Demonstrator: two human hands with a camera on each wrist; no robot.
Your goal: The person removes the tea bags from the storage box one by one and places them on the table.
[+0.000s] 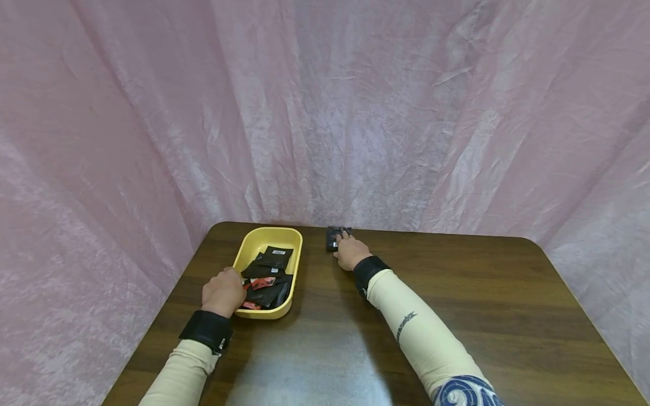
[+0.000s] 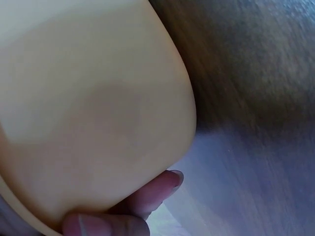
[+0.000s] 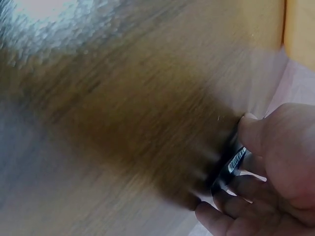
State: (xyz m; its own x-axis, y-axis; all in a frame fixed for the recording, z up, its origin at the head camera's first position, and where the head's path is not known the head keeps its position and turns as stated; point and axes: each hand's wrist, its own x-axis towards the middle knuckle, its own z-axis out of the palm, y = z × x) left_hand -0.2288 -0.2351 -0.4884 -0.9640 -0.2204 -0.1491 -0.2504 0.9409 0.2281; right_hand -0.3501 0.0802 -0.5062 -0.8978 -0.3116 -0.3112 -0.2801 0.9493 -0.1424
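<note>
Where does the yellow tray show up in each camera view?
Head: yellow tray left of centre on the table, left hand at its near corner.
Left wrist: fills the upper left, seen from outside.
Right wrist: a yellow sliver at the top right edge.
Shared landmark: the table's dark wood.

We see a dark brown wooden table (image 1: 457,316) with rounded far corners. Crinkled pink cloth (image 1: 325,113) hangs behind the table and down along both of its sides. A pale glare patch lies on the table's near middle.
</note>
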